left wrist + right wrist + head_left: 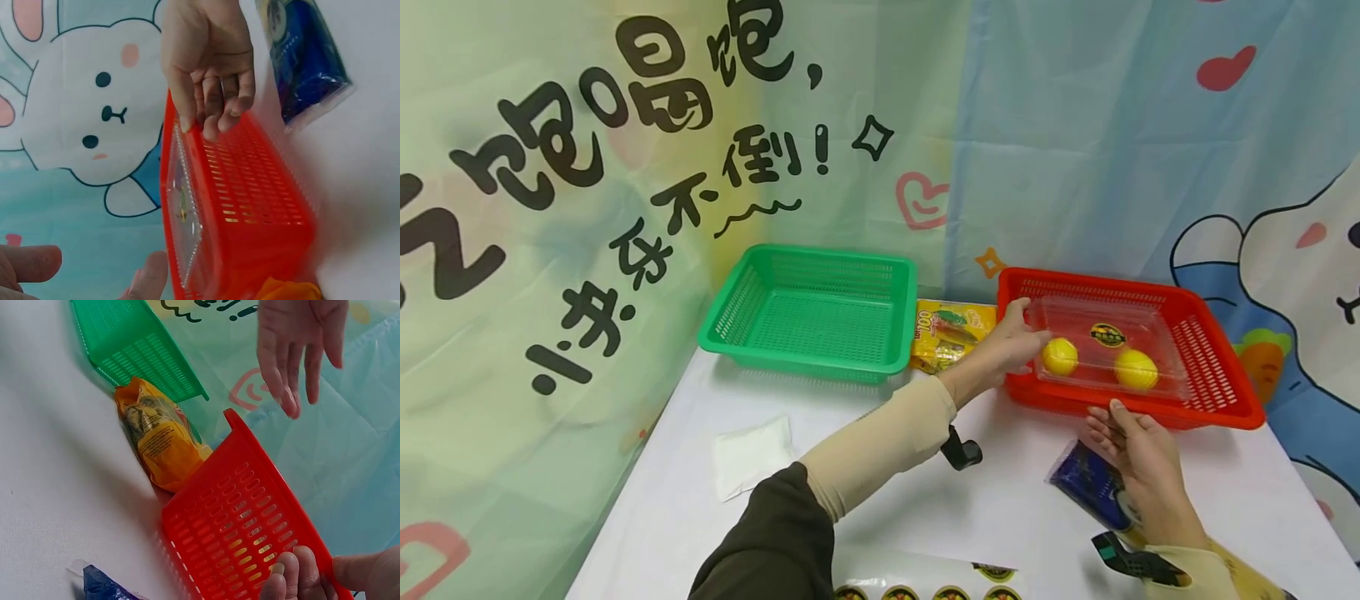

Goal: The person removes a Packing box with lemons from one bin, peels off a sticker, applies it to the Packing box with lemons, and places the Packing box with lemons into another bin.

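Note:
A red plastic basket (pixel 1225 367) stands at the right of the table. In it lies a clear plastic box (pixel 1090 317) with a round black-and-gold sticker and two yellow balls or fruits (pixel 1137 369) showing. My right hand (pixel 1138 458) pinches the basket's front rim, thumb above and fingers against the slotted outer wall, seen closely in the right wrist view. My left hand (pixel 1003 343) hovers above the basket's left end with fingers extended, apart from the rim in the right wrist view (pixel 300 353). It holds nothing.
A green basket (pixel 820 333) stands at the back left. Between the baskets lies a yellow packet (pixel 951 329). A blue packet (pixel 1090 483) is under my right wrist, a white packet (pixel 752 458) lies at left, and a sticker sheet (pixel 925 575) is at the front edge.

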A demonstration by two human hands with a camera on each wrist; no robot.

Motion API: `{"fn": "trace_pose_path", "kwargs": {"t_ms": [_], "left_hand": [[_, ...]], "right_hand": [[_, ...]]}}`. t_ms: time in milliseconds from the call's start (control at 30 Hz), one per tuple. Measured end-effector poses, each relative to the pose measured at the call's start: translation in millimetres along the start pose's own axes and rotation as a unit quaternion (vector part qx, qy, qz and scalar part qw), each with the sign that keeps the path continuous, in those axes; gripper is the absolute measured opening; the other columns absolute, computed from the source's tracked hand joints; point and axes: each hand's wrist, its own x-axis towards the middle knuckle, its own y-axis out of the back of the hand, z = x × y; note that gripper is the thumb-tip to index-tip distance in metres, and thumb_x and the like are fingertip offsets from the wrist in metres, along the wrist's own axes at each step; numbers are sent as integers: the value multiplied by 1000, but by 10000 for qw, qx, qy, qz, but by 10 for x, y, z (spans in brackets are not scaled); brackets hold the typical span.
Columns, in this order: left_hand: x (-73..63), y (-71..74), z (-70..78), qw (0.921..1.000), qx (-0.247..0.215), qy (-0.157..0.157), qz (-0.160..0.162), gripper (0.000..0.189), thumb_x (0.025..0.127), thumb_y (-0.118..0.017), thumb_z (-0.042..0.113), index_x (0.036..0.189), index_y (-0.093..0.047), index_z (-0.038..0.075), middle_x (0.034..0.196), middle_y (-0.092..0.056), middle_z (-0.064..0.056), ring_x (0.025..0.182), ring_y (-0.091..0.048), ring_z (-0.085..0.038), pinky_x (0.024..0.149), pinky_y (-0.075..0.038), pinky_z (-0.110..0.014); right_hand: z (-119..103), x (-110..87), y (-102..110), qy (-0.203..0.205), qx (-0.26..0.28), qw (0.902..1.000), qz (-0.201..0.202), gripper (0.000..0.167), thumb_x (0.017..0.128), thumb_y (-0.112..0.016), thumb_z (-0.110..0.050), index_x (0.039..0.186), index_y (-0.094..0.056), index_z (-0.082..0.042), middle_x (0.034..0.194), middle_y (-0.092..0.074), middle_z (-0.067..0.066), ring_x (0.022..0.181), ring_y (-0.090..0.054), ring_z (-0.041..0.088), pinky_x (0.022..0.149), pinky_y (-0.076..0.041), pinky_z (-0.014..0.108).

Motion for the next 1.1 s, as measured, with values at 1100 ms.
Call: {"fn": "trace_pose_path", "kwargs": {"t_ms": [1100], "left_hand": [[-619, 643, -678, 9964, -416, -603, -421, 53, 101, -62, 22, 150, -42, 24, 122, -59, -3, 106, -63, -17, 92, -58, -39]], "right_hand": [[19, 50, 116, 213, 551, 9982, -131, 35, 87, -75, -39, 111, -62, -16, 92, -77, -4, 83, -74, 12, 76, -60, 25]]}}
